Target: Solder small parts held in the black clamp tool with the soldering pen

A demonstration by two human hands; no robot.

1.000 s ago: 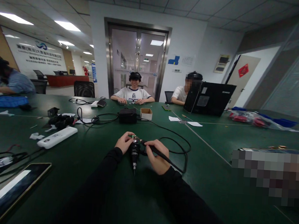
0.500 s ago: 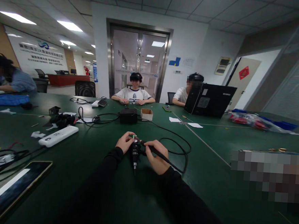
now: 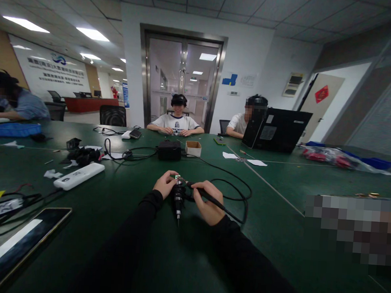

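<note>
Near the table's middle, my left hand (image 3: 165, 184) is closed, its fingertips at a small green-and-white piece (image 3: 177, 177) that looks like a circuit board. Just below that lies a black cylindrical device (image 3: 178, 196) with a ribbed body and a thin metal tip pointing toward me; the left fingers are beside its upper end. My right hand (image 3: 210, 203) grips a black, pen-shaped soldering iron (image 3: 212, 198), its front end directed left at the device's top. Whether the iron's tip touches the piece is too small to tell. A black cord (image 3: 244, 208) loops behind the right hand.
Beyond the hands stand a black box (image 3: 169, 150) and a small cardboard box (image 3: 193, 149). To the left are a white power bank (image 3: 79, 176), tangled cables and a phone (image 3: 24, 246). A black computer case (image 3: 277, 130) stands far right. Other people sit around the table.
The view has shifted slightly, so everything appears a little to the right. Both hands keep nearly the same pose at the device, with the right hand still gripping the soldering iron.
</note>
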